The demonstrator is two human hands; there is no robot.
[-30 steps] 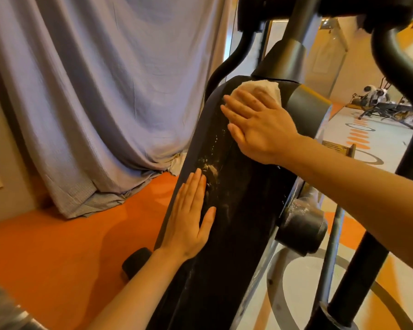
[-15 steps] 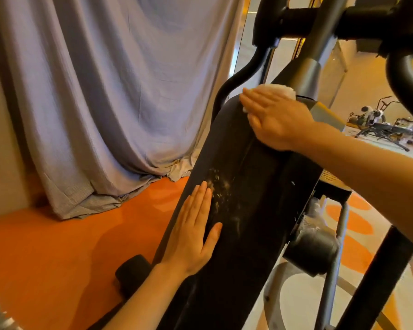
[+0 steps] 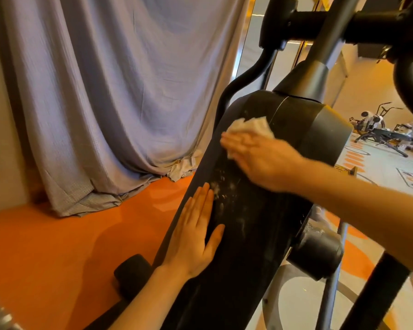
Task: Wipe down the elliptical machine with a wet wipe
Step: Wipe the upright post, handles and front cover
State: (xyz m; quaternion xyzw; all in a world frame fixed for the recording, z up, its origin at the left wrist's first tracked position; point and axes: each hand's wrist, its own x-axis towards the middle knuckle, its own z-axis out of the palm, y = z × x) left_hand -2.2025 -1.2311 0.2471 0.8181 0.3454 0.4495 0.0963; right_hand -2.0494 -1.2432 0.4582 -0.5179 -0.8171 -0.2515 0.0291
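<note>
A pale grey-blue curtain (image 3: pixel 110 91) hangs well off to the outer side of the left hand, its hem bunched on the orange floor (image 3: pixel 45 253) below and beside that hand. The elliptical machine (image 3: pixel 243 234) comes next in bulk: its long black housing slants up from under the left wrist to beyond the right fingertips, where a grey upright post (image 3: pixel 320 67) rises. A round black crank hub (image 3: pixel 317 253) sits below the right forearm. The left hand (image 3: pixel 193 234) lies flat on the housing's near edge, fingers straight and close together, thumb spread out to the side. Just past its fingertips the black surface carries whitish smears (image 3: pixel 221 184). The right hand (image 3: pixel 260 158), blurred, presses down with extended fingers on the wet wipe (image 3: pixel 250 126), a crumpled white wad that shows beyond those fingers, against the upper part of the housing.
</note>
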